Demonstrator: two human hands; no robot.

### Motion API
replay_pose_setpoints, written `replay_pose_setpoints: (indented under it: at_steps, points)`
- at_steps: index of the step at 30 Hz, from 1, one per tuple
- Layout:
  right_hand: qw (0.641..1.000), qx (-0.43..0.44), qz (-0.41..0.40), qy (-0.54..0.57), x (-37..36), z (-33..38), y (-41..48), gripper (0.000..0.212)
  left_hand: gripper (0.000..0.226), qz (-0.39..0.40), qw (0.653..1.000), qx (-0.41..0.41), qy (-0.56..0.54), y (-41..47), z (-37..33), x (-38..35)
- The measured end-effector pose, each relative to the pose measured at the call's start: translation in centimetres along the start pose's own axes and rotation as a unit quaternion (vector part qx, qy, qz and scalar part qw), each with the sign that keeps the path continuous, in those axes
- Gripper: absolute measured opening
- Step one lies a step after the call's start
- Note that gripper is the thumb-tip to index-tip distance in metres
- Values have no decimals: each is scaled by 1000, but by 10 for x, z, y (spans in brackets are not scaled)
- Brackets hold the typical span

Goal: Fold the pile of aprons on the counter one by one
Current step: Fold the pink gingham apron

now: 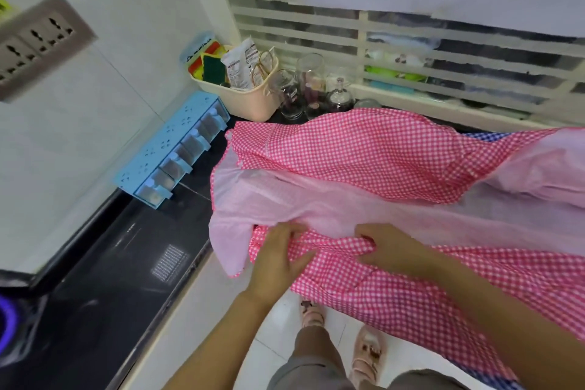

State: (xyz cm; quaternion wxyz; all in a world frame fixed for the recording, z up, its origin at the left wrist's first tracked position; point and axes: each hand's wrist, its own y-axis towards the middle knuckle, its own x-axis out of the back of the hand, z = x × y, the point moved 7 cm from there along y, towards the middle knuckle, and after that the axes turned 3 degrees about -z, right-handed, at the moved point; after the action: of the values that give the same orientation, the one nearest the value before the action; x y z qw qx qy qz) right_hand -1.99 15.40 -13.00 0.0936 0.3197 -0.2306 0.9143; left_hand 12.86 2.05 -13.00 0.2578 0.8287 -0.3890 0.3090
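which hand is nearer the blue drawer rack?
Left. The left hand is on the apron near its left edge, right of the rack; the right hand is farther right.

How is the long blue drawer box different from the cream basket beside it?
The long blue plastic drawer box is closed on top, with small see-through drawers; the cream plastic basket is open on top and stuffed with sponges and a packet. The box is long and straight-edged; the basket is rounded. Both sit by the white wall, near the pink checked apron.
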Motion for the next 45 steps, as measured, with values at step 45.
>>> replay_pose_setpoints:
  at_steps: [45]
  points:
    - [915,18,-333,-228,103,-15,55,36,23,-41,934,310,171,164,106,120]
